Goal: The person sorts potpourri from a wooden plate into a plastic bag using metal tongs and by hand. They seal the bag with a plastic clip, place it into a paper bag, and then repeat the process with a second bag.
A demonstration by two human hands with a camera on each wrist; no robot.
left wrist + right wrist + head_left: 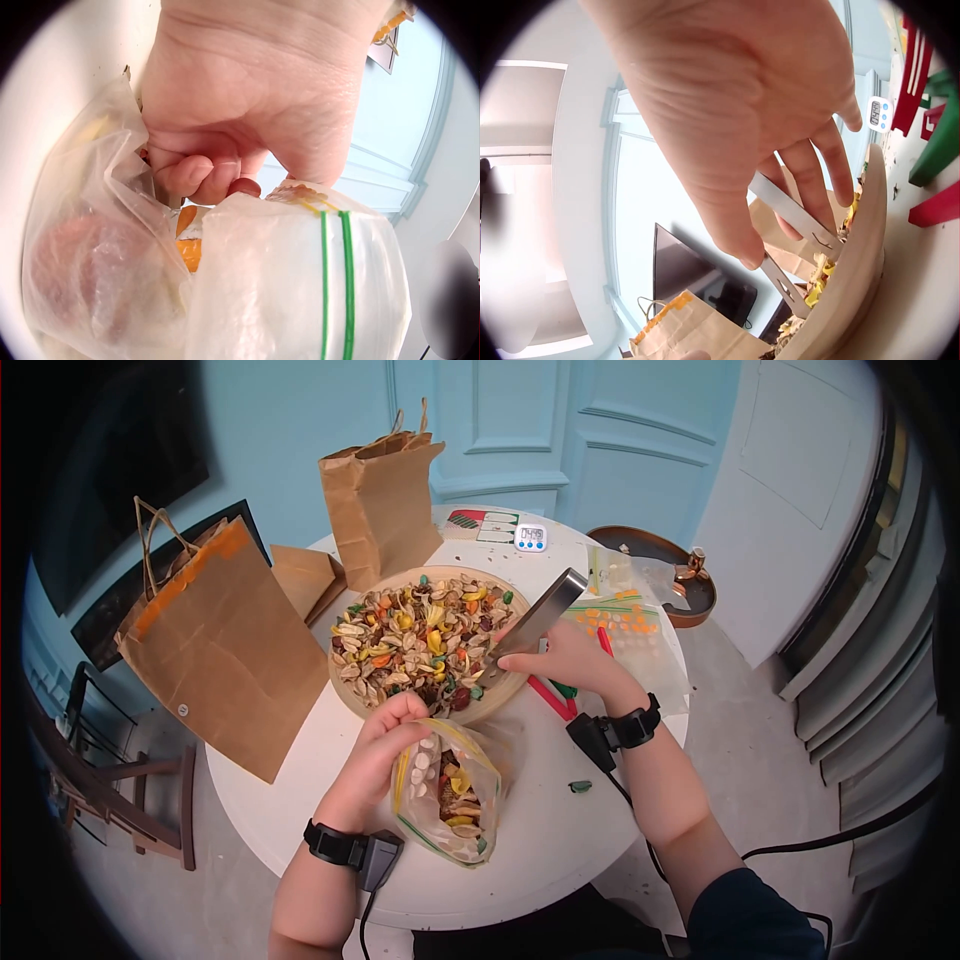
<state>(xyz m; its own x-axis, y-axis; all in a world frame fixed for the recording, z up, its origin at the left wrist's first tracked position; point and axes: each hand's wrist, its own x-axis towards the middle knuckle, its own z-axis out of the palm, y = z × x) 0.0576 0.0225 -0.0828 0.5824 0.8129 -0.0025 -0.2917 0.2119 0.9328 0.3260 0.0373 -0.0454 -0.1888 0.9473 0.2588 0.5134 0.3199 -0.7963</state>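
Observation:
A round pale wooden tray [497, 706] on the white table is heaped with dried potpourri [400, 628] in beige, yellow, orange and green. My right hand [578, 658] holds metal tongs [548, 603] over its right side, thumb on one arm and fingers on the other. In the right wrist view the slotted tong ends [789, 289] stand apart, down at the potpourri. Nearer me, my left hand [372, 758] pinches the rim of a clear zip bag [412, 822], whose mouth gapes. Some potpourri [460, 792] lies inside. The left wrist view shows green zip lines on the bag [277, 285].
Brown paper bags stand at the left [230, 650] and back [380, 515], a smaller one [302, 582] between. A white timer [531, 538] sits at the back. Right of the tray lie red-handled tools [550, 698] and a plastic bag with orange dots [628, 622]. A green scrap [580, 787] lies near the front.

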